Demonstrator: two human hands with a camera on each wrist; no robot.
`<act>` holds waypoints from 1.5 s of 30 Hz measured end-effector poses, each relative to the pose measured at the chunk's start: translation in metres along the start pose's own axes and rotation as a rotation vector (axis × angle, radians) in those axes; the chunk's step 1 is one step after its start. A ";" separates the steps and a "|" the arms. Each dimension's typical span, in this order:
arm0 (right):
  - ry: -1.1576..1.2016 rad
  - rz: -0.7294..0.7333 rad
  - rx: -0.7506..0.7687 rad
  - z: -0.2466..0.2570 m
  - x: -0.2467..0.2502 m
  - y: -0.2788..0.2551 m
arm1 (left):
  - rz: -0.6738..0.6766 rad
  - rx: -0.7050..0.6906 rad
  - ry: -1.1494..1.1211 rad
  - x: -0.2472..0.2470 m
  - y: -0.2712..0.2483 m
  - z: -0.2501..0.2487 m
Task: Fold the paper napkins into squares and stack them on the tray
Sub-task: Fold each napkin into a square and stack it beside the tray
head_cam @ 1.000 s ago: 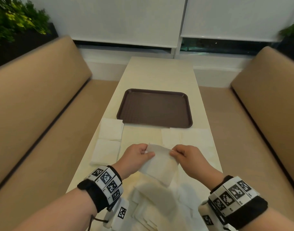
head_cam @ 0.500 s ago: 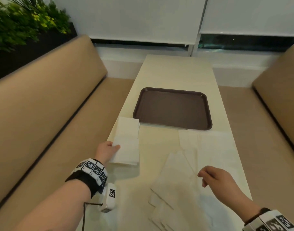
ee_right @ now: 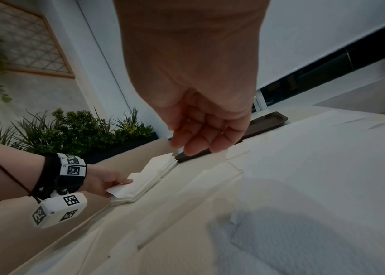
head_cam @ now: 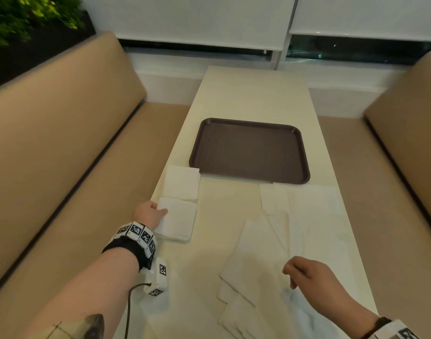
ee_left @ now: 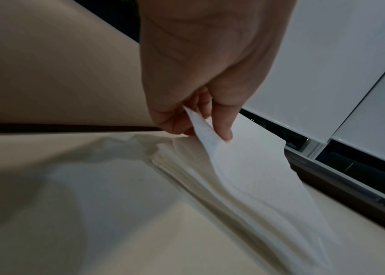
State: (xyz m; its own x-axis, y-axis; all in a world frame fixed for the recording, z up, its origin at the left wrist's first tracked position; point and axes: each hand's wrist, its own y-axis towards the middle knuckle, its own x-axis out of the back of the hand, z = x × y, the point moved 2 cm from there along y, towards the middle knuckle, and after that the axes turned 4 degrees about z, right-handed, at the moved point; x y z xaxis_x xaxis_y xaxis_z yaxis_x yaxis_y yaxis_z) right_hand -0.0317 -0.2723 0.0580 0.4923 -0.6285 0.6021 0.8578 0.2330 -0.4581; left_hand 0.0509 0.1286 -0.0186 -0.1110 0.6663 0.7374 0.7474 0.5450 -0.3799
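A brown tray point(head_cam: 248, 150) lies bare in the middle of the cream table. Two stacks of folded white napkins sit at the table's left edge: a far stack point(head_cam: 181, 182) by the tray's corner and a near stack point(head_cam: 177, 220). My left hand point(head_cam: 148, 214) pinches the left edge of the near stack's top napkin point(ee_left: 245, 163) between thumb and fingers point(ee_left: 222, 130), lifting that edge a little. My right hand point(head_cam: 307, 272) hovers over loose unfolded napkins point(head_cam: 258, 253), fingers point(ee_right: 201, 143) loosely curled and holding nothing.
More flat napkins point(head_cam: 307, 201) cover the table's right side below the tray. Tan bench seats point(head_cam: 62, 155) run along both sides of the table. A planter point(head_cam: 26, 18) stands behind the left bench. Beyond the tray is bare tabletop point(head_cam: 253, 91).
A second ago both hands held a folded napkin in the middle. My left hand has moved left to the near stack with it, and my right hand has let go and drawn back right.
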 end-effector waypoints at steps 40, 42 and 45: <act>-0.788 0.202 0.308 0.003 -0.039 0.047 | 0.401 -0.495 0.144 -0.052 -0.114 -0.069; -0.945 0.233 0.443 0.007 -0.048 0.043 | 0.584 -0.494 0.336 -0.084 -0.129 -0.070; -1.105 0.306 0.523 0.006 -0.051 0.039 | 0.601 -0.426 0.432 -0.108 -0.135 -0.068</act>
State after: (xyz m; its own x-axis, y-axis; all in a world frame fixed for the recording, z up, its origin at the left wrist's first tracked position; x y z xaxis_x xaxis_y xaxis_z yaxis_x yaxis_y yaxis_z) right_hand -0.0224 -0.2262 0.0131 0.3245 0.3994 0.8574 0.5182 0.6833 -0.5144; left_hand 0.0070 -0.0519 -0.0092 0.5783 0.4816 0.6585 0.7913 -0.1347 -0.5964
